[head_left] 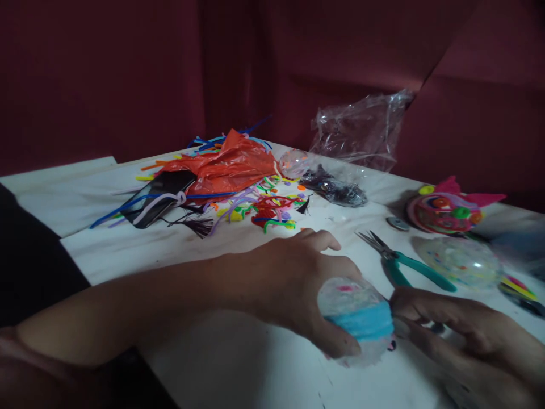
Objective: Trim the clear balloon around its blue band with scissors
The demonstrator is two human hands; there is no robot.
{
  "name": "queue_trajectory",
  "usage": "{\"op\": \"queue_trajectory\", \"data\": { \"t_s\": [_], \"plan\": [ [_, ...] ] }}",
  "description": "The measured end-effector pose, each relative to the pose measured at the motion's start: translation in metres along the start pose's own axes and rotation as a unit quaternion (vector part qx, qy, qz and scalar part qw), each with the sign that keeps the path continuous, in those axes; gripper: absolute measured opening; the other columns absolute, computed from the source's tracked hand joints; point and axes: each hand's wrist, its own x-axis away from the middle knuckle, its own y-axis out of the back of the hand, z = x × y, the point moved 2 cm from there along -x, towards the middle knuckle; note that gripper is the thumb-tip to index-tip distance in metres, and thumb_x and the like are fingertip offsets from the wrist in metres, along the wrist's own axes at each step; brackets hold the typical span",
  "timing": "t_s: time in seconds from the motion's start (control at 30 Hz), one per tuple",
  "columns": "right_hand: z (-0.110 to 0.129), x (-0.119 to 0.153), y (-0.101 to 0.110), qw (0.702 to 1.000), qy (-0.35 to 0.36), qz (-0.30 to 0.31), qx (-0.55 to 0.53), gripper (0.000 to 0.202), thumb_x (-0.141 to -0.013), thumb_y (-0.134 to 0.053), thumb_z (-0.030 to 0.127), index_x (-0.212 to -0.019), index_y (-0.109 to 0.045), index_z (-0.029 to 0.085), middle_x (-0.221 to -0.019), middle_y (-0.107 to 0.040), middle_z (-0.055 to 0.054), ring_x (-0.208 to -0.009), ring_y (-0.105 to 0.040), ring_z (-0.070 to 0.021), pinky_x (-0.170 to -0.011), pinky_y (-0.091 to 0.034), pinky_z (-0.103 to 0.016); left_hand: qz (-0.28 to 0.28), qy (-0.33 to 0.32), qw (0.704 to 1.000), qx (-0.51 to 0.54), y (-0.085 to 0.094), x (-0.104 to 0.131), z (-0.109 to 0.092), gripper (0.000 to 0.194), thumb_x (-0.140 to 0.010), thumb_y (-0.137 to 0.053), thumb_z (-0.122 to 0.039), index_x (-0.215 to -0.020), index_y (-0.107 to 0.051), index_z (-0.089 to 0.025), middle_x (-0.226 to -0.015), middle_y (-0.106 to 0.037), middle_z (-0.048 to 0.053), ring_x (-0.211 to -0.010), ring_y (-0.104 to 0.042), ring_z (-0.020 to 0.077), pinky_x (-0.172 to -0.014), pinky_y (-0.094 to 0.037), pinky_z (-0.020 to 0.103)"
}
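Note:
My left hand [298, 284] is wrapped round a clear, speckled ball [361, 289], its thumb along the near side. A light blue band [366, 321] runs around the middle of the ball. At the ball's right edge, my right hand [460, 329] has its thumb and forefinger pressed together by the end of the band. Whatever lies between those fingertips is too small and dark to make out. Pliers with teal handles [426, 270] lie just behind my right hand, their jaws parted.
Behind my left hand are a red plastic bag [234, 165], a black packet [157, 199] and scattered coloured pipe cleaners. A clear bag [357, 130] stands at the back. On the right are a decorated pink ball [451, 210] and another clear ball [464, 262].

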Motion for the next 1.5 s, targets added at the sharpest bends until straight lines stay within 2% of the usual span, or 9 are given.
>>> {"op": "queue_trajectory", "data": {
  "t_s": [0.13, 0.33, 0.53, 0.8, 0.97, 1.07, 1.17, 1.27, 1.5],
  "plan": [
    [0.0, -0.002, -0.003, 1.0, 0.021, 0.005, -0.016, 0.047, -0.087, -0.059, 0.052, -0.066, -0.049, 0.011, -0.055, -0.034, 0.0, -0.045, -0.04, -0.0191, -0.04, -0.037, -0.016, 0.035, 0.002, 0.998, -0.057, 0.005, -0.006, -0.006, 0.045, -0.057, -0.058, -0.043, -0.097, -0.052, -0.022, -0.089, -0.051, 0.003, -0.078, -0.05, 0.0159, -0.067, -0.04, 0.027],
    [0.001, -0.006, -0.009, 0.996, 0.077, 0.041, -0.035, 0.037, -0.095, -0.037, 0.041, -0.075, -0.052, 0.014, -0.064, -0.04, 0.001, -0.052, -0.042, -0.0183, -0.043, -0.035, -0.017, 0.076, 0.033, 0.991, -0.106, 0.014, -0.012, -0.012, 0.031, -0.06, -0.053, -0.038, -0.081, -0.053, -0.016, -0.074, -0.057, 0.003, -0.065, -0.05, 0.0145, -0.056, -0.037, 0.025],
    [0.005, -0.008, -0.01, 0.999, 0.035, -0.006, -0.007, 0.047, -0.087, -0.058, 0.051, -0.066, -0.047, 0.011, -0.054, -0.032, 0.001, -0.042, -0.038, -0.0176, -0.037, -0.034, -0.015, 0.112, 0.055, 0.986, -0.108, 0.022, -0.015, -0.017, 0.018, -0.06, -0.053, -0.03, -0.069, -0.055, -0.014, -0.062, -0.055, 0.002, -0.054, -0.046, 0.0111, -0.048, -0.034, 0.022],
    [0.01, -0.01, -0.006, 0.999, 0.036, 0.003, 0.024, 0.043, -0.088, -0.057, 0.047, -0.066, -0.047, 0.011, -0.054, -0.033, 0.0, -0.042, -0.039, -0.0187, -0.038, -0.034, -0.017, 0.106, 0.055, 0.986, -0.116, 0.023, -0.014, -0.017, 0.019, -0.062, -0.052, -0.031, -0.067, -0.057, -0.013, -0.058, -0.054, 0.002, -0.05, -0.043, 0.0095, -0.046, -0.032, 0.021],
    [0.008, -0.01, -0.007, 0.994, 0.095, 0.052, 0.018, 0.035, -0.095, -0.032, 0.036, -0.073, -0.049, 0.015, -0.064, -0.041, 0.003, -0.051, -0.043, -0.0179, -0.041, -0.033, -0.019, 0.103, 0.041, 0.986, -0.122, 0.022, -0.015, -0.016, 0.018, -0.06, -0.053, -0.028, -0.067, -0.056, -0.012, -0.06, -0.055, 0.002, -0.05, -0.043, 0.0096, -0.045, -0.031, 0.021],
    [0.005, -0.009, -0.008, 0.993, 0.101, 0.059, 0.02, 0.035, -0.097, -0.031, 0.035, -0.075, -0.05, 0.016, -0.066, -0.042, 0.003, -0.052, -0.043, -0.0179, -0.043, -0.034, -0.019, 0.095, 0.035, 0.989, -0.112, 0.023, -0.015, -0.015, 0.018, -0.058, -0.055, -0.028, -0.068, -0.055, -0.013, -0.06, -0.053, 0.001, -0.05, -0.042, 0.0094, -0.044, -0.03, 0.021],
    [0.003, -0.009, -0.009, 0.997, 0.066, 0.038, 0.027, 0.039, -0.094, -0.042, 0.044, -0.07, -0.049, 0.014, -0.061, -0.039, 0.0, -0.049, -0.042, -0.0194, -0.041, -0.035, -0.018, 0.086, 0.033, 0.99, -0.106, 0.023, -0.015, -0.014, 0.018, -0.058, -0.056, -0.028, -0.067, -0.055, -0.013, -0.058, -0.051, -0.001, -0.049, -0.04, 0.0088, -0.044, -0.029, 0.021],
    [0.001, -0.011, -0.009, 0.999, 0.012, -0.018, 0.044, 0.047, -0.087, -0.059, 0.051, -0.064, -0.046, 0.012, -0.053, -0.031, 0.0, -0.04, -0.037, -0.0188, -0.036, -0.035, -0.016, 0.085, 0.033, 0.991, -0.101, 0.022, -0.014, -0.012, 0.018, -0.058, -0.055, -0.029, -0.068, -0.055, -0.013, -0.057, -0.05, -0.001, -0.049, -0.04, 0.0085, -0.044, -0.029, 0.021],
    [-0.001, -0.015, -0.01, 0.995, -0.023, -0.077, 0.061, 0.049, -0.084, -0.061, 0.051, -0.061, -0.043, 0.013, -0.049, -0.024, 0.002, -0.035, -0.031, -0.0165, -0.034, -0.034, -0.015, 0.076, 0.035, 0.994, -0.074, 0.024, -0.013, -0.011, 0.02, -0.06, -0.051, -0.032, -0.061, -0.056, -0.013, -0.05, -0.044, -0.002, -0.047, -0.037, 0.0077, -0.042, -0.029, 0.02]
  ]
}}
